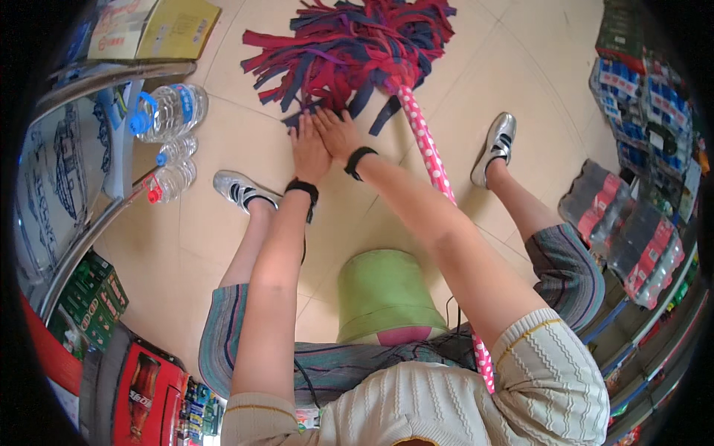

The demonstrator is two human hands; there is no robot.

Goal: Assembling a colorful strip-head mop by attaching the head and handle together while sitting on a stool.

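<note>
A mop head (357,48) of red, navy and purple cloth strips lies spread on the floor in front of me. Its handle (428,145), pink with white dots, slants back toward my right side and passes under my right arm. My left hand (311,154) rests at the near edge of the strips, fingers stretched forward over dark cloth. Against it lies my right hand (338,134), its fingers also extended onto the strips. Neither hand is wrapped round anything that I can see; the undersides of both are hidden. A black band circles each wrist.
A green drum-shaped stool (383,290) is between my legs. To the left stand clear water bottles (182,111), a cardboard box (152,30) and a curved display case (67,171). On the right are wrapped packs of drinks (625,230) and shelves. My silver shoes flank the tiled floor.
</note>
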